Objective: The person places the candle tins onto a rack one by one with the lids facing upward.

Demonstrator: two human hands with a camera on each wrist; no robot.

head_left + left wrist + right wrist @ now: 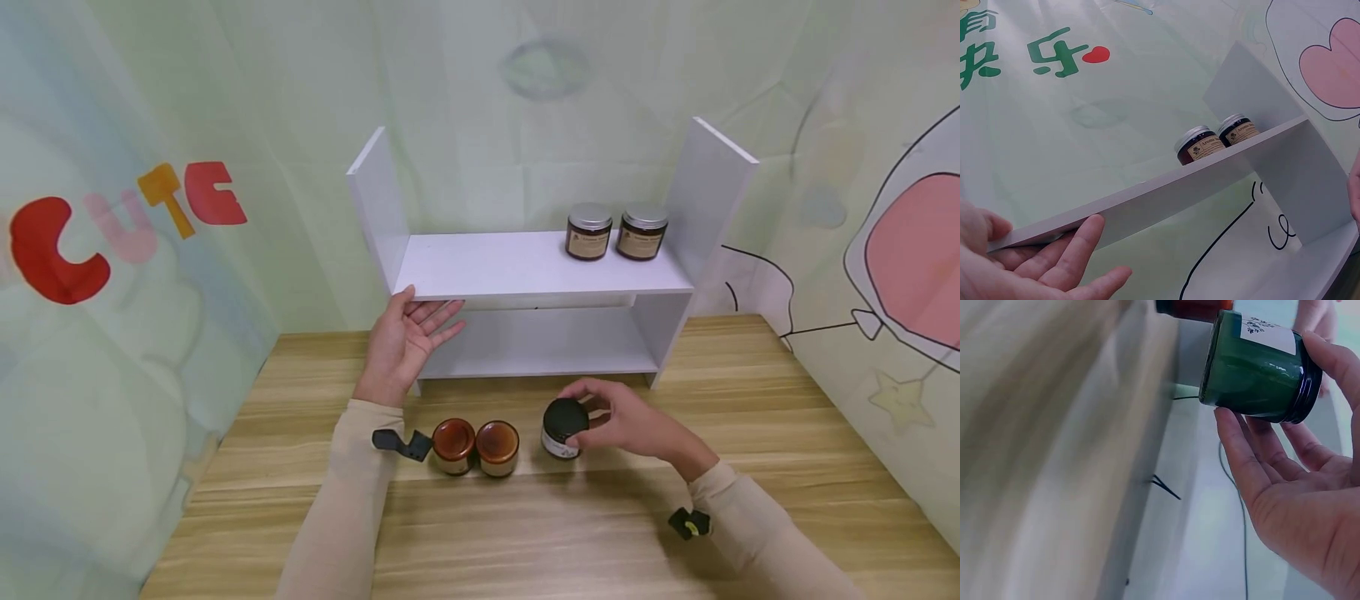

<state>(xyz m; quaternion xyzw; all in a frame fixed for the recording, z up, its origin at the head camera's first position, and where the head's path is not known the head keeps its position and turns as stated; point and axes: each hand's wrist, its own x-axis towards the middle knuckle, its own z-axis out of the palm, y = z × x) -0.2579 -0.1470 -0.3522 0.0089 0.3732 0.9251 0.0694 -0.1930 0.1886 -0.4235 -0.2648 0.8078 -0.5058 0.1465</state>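
In the head view, my left hand (pixel 405 346) holds the front left edge of the white shelf's upper board (pixel 487 267), thumb at the edge and fingers spread beneath. The left wrist view shows the board (pixel 1141 190) running between thumb and fingers. My right hand (pixel 626 421) grips a dark green glass jar (pixel 1260 369) with a black lid (pixel 566 418) and a white label, thumb on one side and fingertips on the other. This jar is just in front of the shelf, close over the wooden table. To its left, two amber glass jars (pixel 453 446) (pixel 498 450) stand side by side.
Two dark jars with silver lids (pixel 588 232) (pixel 642 232) stand at the right of the upper board. The lower board (pixel 540 342) lies beneath, between side panels. Upright panels (pixel 712 192) rise at both ends. A printed cloth backdrop (pixel 480 108) hangs behind the wooden table (pixel 480 542).
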